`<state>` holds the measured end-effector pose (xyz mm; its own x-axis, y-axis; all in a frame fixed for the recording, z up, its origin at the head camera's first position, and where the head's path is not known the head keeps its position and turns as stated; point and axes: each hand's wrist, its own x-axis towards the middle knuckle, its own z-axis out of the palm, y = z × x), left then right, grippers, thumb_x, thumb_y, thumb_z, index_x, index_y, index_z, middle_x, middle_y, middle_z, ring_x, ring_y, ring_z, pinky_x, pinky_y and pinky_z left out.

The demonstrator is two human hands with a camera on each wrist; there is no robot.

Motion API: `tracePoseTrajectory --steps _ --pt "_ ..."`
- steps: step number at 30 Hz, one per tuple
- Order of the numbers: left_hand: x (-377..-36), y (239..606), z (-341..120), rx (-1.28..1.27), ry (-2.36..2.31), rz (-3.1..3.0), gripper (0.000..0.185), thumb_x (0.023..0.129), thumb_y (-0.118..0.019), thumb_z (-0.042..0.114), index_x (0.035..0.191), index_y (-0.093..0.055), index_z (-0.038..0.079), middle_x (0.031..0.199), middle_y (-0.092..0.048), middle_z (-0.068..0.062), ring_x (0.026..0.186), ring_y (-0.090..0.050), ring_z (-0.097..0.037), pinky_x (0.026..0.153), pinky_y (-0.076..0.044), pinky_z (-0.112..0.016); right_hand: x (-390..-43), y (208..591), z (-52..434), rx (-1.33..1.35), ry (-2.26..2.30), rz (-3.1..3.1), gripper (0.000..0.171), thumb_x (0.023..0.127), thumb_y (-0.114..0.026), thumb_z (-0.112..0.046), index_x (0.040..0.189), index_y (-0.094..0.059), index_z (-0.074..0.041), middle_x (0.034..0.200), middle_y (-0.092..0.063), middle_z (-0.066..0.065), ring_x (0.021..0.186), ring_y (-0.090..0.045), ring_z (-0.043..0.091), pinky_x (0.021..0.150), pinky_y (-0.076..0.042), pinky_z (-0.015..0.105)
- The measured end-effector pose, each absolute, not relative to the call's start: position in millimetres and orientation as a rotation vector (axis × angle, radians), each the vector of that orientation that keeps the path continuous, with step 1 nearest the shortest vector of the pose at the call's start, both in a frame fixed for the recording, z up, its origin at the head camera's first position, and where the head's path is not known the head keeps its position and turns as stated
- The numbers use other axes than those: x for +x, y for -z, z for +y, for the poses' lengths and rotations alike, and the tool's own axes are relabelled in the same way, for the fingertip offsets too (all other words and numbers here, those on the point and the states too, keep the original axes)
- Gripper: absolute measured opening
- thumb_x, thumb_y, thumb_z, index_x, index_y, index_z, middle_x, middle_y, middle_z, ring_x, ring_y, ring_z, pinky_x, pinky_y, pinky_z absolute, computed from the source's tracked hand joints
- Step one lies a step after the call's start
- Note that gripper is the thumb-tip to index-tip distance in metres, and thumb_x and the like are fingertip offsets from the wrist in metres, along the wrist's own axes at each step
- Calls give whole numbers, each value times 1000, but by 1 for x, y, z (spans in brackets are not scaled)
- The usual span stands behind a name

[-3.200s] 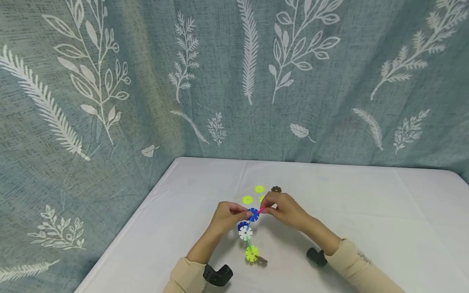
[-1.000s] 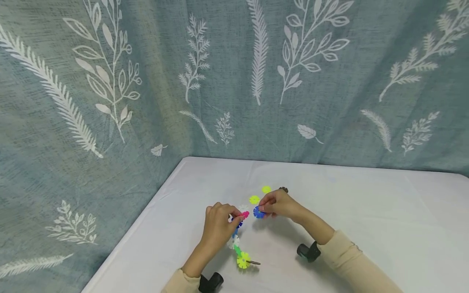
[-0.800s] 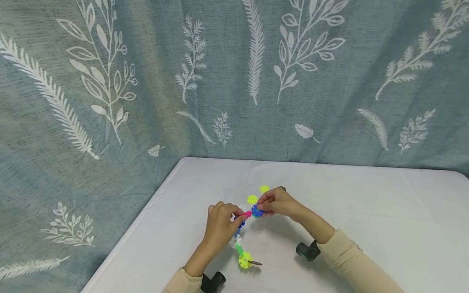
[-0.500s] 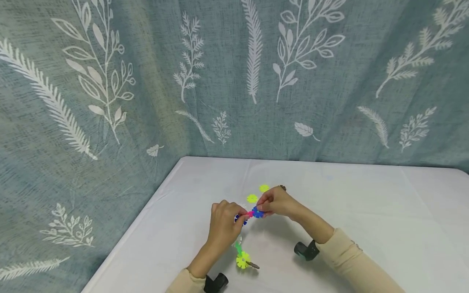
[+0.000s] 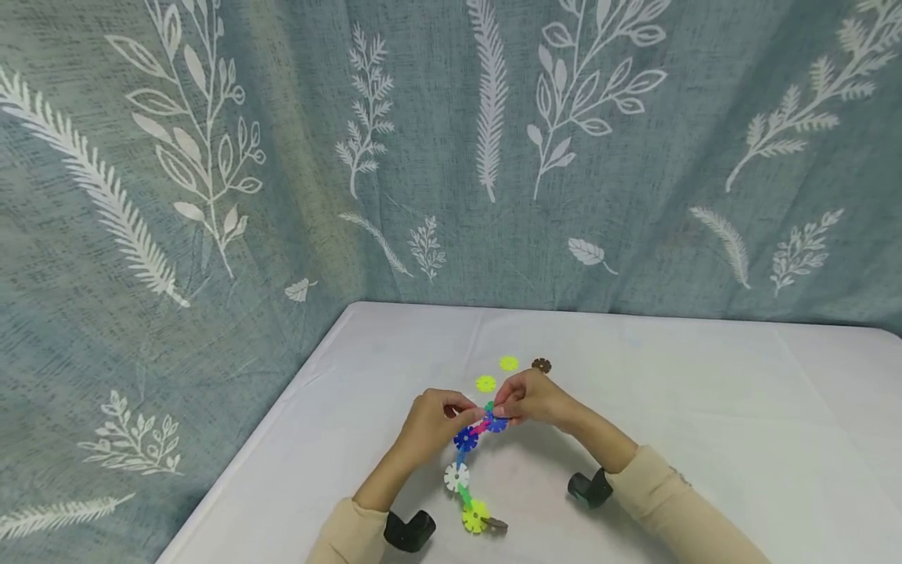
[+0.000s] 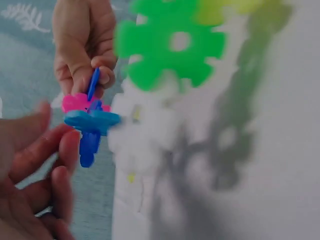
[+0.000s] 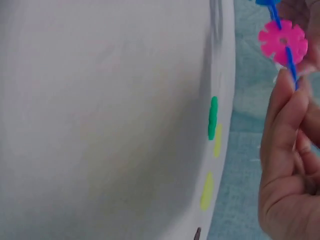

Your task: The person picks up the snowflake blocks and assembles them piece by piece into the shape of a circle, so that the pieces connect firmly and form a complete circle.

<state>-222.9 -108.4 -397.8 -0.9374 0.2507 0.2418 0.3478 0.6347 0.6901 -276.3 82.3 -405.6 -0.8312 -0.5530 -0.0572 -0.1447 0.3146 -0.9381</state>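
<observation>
Slotted plastic flower discs are linked into a chain. In the head view it runs from a brown disc [image 5: 496, 526] through yellow [image 5: 475, 517], green [image 5: 466, 496], white [image 5: 456, 477], light blue [image 5: 461, 457], dark blue [image 5: 466, 439] and pink [image 5: 480, 428] to a blue disc [image 5: 496, 423]. My right hand [image 5: 539, 399] pinches that end blue disc, whose edge sits in the pink disc [image 7: 283, 42] in the right wrist view. My left hand [image 5: 433, 423] is beside the chain; its thumb and loosely bent fingers [image 6: 62, 147] stand apart, close to the light blue disc [image 6: 92, 121].
Beyond the hands, two loose yellow discs [image 5: 485, 383] and a brown disc [image 5: 541, 365] lie on the white table [image 5: 669, 392]. A loose green disc [image 7: 213, 118] lies there too. A patterned curtain [image 5: 437, 141] hangs behind the table.
The blue disc in my right hand was separate from the pink one and is now joined to it. My left fingers have come off the pink disc.
</observation>
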Motion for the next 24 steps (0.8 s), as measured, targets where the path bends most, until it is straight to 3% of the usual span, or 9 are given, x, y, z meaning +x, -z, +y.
tracePoseTrajectory --steps 6,9,14,19,24 --pt "-239 402 -115 -514 1610 -2840 20 85 -62 12 89 -68 -7 80 -69 -15 65 -54 -3 61 -47 -18 -281 410 78 -638 1556 2143 12 82 -66 -2 83 -59 8 62 -63 -2 54 -59 7 60 -54 30" --pt "-239 402 -118 -446 1711 -2844 19 84 -61 9 88 -67 -9 80 -69 -17 65 -57 -5 65 -48 -21 -284 409 79 -680 1537 2147 13 85 -63 -6 86 -61 7 68 -66 4 60 -63 9 62 -54 31" --pt "-235 398 -123 -205 1717 -2861 19 82 -65 15 83 -68 -4 76 -70 -9 71 -60 -8 73 -45 -26 -292 409 84 -832 1313 2402 10 84 -62 -2 90 -66 4 76 -67 11 65 -56 9 60 -48 23" --pt "-233 396 -128 -67 1710 -2884 20 82 -66 19 80 -68 -1 74 -69 -3 74 -59 -11 71 -41 -26 -299 413 78 -910 1025 2579 23 76 -68 0 99 -69 -1 71 -58 2 64 -42 9 58 -37 21" --pt "-234 397 -132 -57 1717 -2878 21 82 -65 20 81 -68 -1 73 -68 -3 77 -56 -11 70 -38 -25 -301 416 70 -874 954 2602 26 71 -73 0 96 -72 -5 69 -54 -1 66 -41 11 60 -36 21"
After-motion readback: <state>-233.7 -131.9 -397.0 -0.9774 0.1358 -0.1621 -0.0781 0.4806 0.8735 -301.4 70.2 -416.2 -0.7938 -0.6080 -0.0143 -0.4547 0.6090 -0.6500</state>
